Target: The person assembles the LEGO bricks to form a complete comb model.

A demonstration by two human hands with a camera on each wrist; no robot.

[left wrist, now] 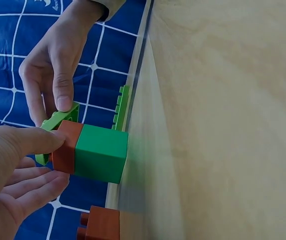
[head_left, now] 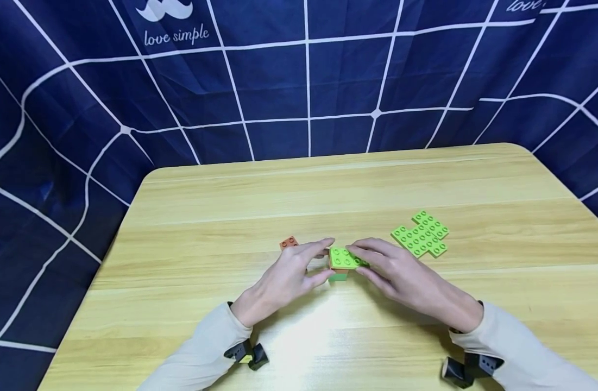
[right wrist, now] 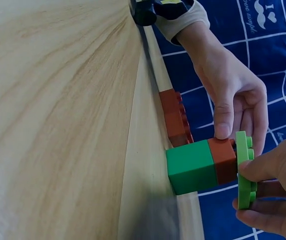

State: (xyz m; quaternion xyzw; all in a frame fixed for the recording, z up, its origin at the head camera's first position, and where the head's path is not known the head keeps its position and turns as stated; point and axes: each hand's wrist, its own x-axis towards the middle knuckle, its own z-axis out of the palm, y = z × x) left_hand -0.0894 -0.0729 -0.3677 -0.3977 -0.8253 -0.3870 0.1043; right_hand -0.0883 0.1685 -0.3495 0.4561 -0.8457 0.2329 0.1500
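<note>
A green block [right wrist: 190, 167] stands on the table with an orange-brown brick [right wrist: 223, 160] stacked on it. My left hand [head_left: 289, 269] grips the orange-brown brick from the left, thumb on the near side and fingers on the far side. The right hand [head_left: 401, 271] pinches a light green studded plate [head_left: 340, 258] above that brick. In the right wrist view the plate sits slightly tilted at the brick's studs; whether it is pressed fully on, I cannot tell. My right fingers cover the plate's right end.
Several joined light green plates [head_left: 420, 234] lie on the wooden table [head_left: 220, 201] to the right of the stack. Another orange-brown brick [head_left: 289, 242] lies beyond my left hand. A dark blue cloth [head_left: 274, 76] with white lines hangs behind the table.
</note>
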